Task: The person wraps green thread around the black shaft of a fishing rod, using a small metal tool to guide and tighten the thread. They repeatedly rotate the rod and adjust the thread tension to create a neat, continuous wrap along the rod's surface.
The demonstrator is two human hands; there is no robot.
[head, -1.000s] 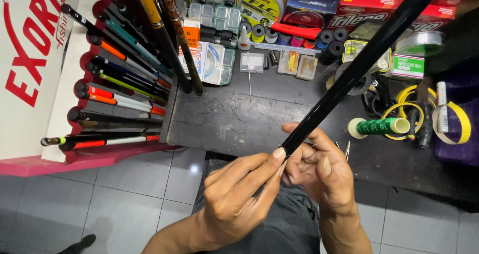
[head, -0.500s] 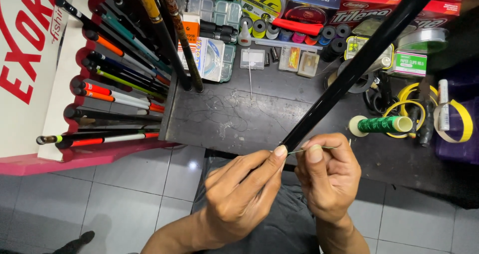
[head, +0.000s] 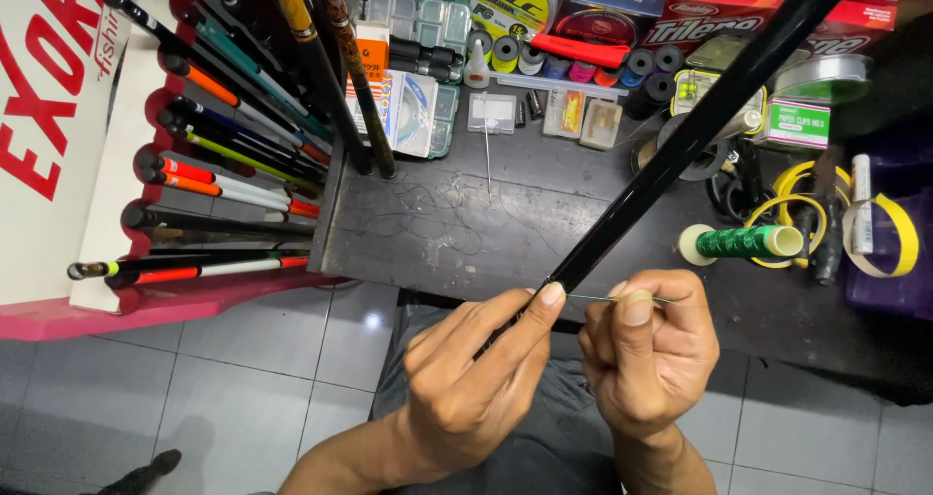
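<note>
- Left hand [head: 466, 388] pinches the black rod [head: 680, 140] at its lower end, fingertips tight on it.
- Right hand [head: 651, 354] is closed on a thin thread [head: 595, 299], drawn taut off the rod.
- The rod slants up over the dark workbench [head: 447, 223], left of the green spool [head: 743, 243].

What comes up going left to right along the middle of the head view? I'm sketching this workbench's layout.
Rack of rods → left hand → right hand → green thread spool → yellow tape loops.
</note>
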